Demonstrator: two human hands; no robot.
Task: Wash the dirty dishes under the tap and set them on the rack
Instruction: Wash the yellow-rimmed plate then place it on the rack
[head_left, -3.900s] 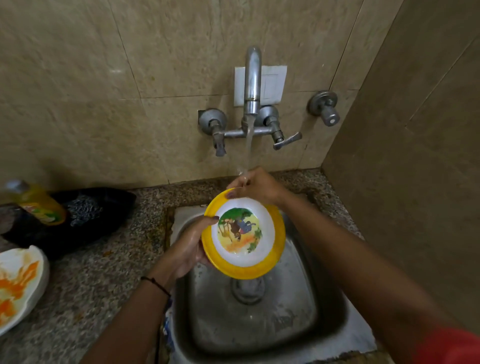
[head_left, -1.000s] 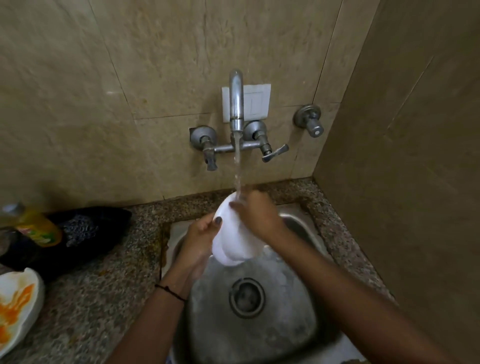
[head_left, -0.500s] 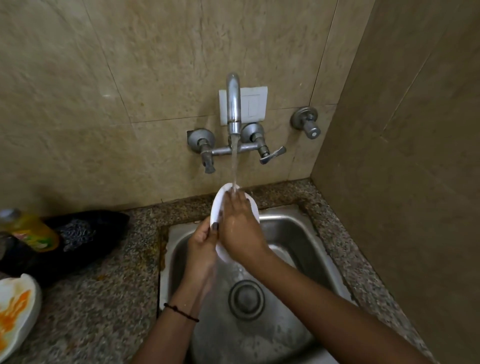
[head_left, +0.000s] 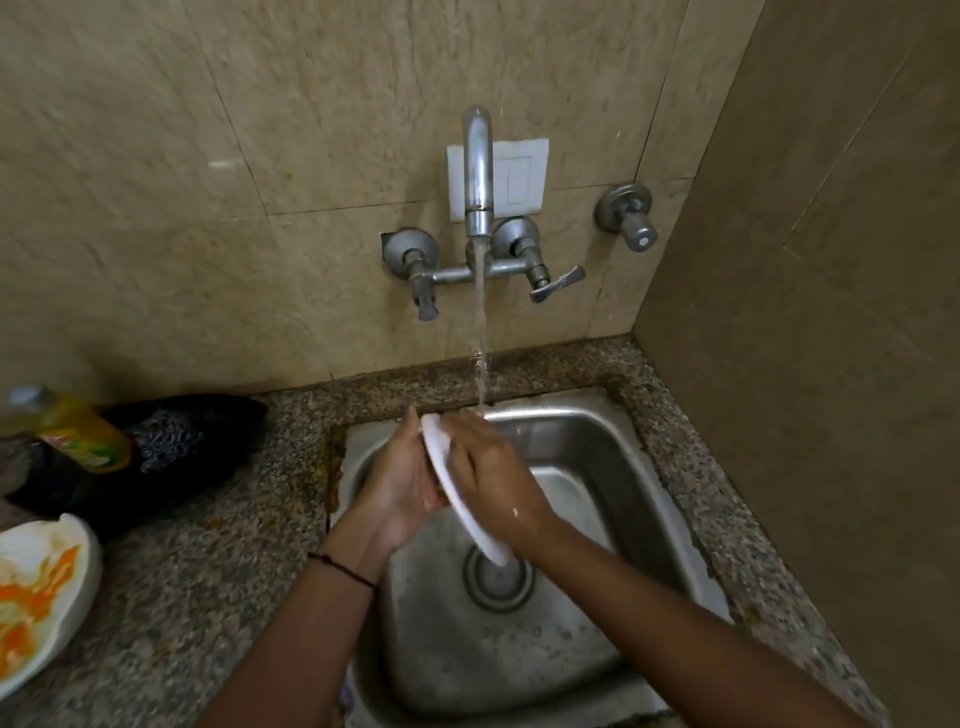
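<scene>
White plate (head_left: 485, 543), edge-on under the tap (head_left: 478, 166), pinched in left hand (head_left: 397, 483); right hand (head_left: 493, 483) presses flat-fingered against it.

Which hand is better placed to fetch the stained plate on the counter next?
Left, probably. The left hand is over the left of the sink, nearer the stained plate; the right hand must cross over. Both are on the white plate.

2 plates — held plate (head_left: 475, 525), dirty plate (head_left: 47, 582); 2 hands — left hand (head_left: 400, 483), right hand (head_left: 493, 483); 1 tap (head_left: 478, 171), 1 sink (head_left: 597, 441), 1 btl (head_left: 78, 431).
</scene>
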